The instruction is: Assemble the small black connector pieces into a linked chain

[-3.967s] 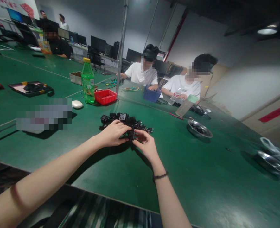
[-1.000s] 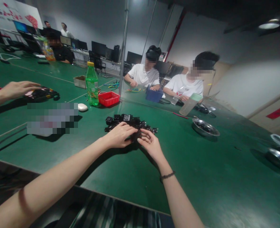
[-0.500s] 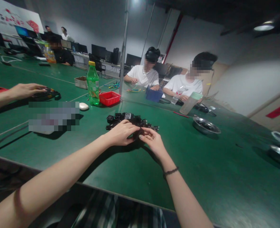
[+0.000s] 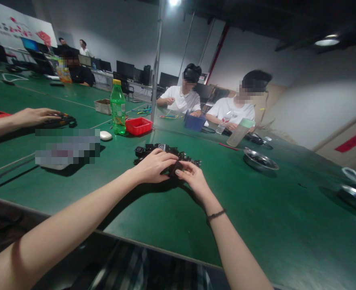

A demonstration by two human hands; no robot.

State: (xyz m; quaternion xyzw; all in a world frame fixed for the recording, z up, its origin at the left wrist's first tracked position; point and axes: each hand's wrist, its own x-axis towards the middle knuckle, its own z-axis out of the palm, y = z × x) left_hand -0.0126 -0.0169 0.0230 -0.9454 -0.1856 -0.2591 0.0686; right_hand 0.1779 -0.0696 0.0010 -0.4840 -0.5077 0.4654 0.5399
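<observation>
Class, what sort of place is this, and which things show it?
Probably a shared workshop or assembly room: a large green worktable bears a cluster of small black pieces and a metal bowl, with computer monitors in the background.

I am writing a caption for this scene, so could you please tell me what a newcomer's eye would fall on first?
Probably the bright green bottle with its yellow cap, standing left of centre beside the red tray. Next, perhaps, the left hand and right hand near the middle, holding a small black piece between them, with a cluster of black parts just beyond.
</observation>
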